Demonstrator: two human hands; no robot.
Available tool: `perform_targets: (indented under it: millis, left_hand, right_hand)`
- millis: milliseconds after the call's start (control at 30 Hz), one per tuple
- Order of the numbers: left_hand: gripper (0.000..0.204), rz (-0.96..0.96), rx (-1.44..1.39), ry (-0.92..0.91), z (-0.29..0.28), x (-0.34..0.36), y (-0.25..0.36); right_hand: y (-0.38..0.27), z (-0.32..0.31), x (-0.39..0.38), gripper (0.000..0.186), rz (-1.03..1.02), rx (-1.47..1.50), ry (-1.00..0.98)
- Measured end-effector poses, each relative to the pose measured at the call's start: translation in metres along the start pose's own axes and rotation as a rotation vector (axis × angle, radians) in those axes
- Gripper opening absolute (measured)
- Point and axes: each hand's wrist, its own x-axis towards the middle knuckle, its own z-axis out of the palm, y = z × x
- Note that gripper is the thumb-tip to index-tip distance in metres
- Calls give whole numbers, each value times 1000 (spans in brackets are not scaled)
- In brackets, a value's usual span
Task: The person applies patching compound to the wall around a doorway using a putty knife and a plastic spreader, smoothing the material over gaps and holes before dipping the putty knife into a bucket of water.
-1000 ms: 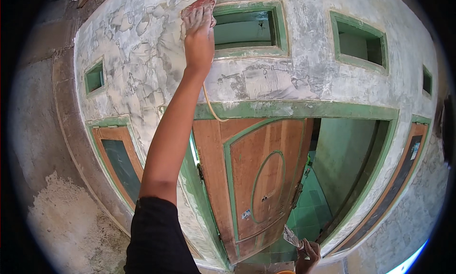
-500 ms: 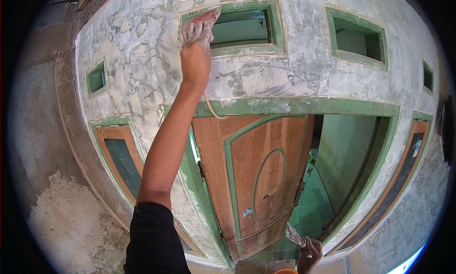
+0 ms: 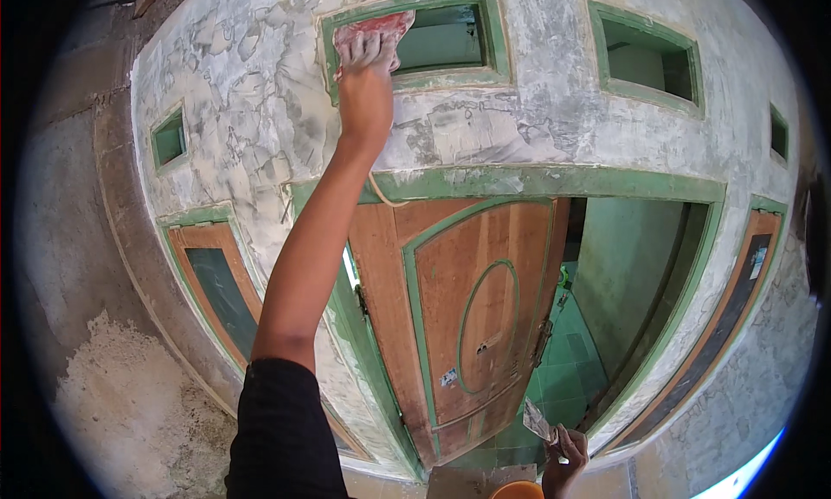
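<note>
My left hand (image 3: 368, 53) is closed on a red putty-smeared scraper (image 3: 381, 23) at the left part of the upper middle green-framed window opening (image 3: 437, 75), its fingers coated with pale putty. My right hand (image 3: 567, 456) is low at the right, closed on a putty-crusted metal putty knife (image 3: 538, 419), in front of the doorway. The grey plastered wall (image 3: 485, 135) around the openings has rough pale patches.
A brown wooden door (image 3: 450, 309) stands in a green frame (image 3: 606, 180), with green tiles behind. Smaller openings (image 3: 649, 57) and side windows flank it. An orange bucket (image 3: 515, 490) shows at the bottom edge, and a beige cord (image 3: 389, 196) hangs above the door.
My left hand has come down from the wall at the window's upper left corner onto that opening's left part. My right hand with the putty knife has shifted only slightly.
</note>
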Motion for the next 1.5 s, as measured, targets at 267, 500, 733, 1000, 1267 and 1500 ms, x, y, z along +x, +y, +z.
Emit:
perform_targets:
  millis: [267,500,733,1000,1267,1500]
  left_hand:
    - [40,44,47,102,34,61,-34]
    - [39,16,-24,-78,6,14,7]
    - [38,79,-17,193,8,57,-15]
    - [38,102,-15,-42,21,16,-6]
    - [38,54,-63,64,9,53,-11]
    - [43,67,68,-172,23,38,-4]
  right_hand:
    - [7,-4,1,29,64,-9,3]
    - [-7,0,6,43,211,89,36]
    - [4,-7,10,32,-93,-103,13]
    - [-3,-2,3,48,193,64,11]
    - [6,-11,4,49,129,-13,21]
    - [0,-5,-2,49,180,84,23]
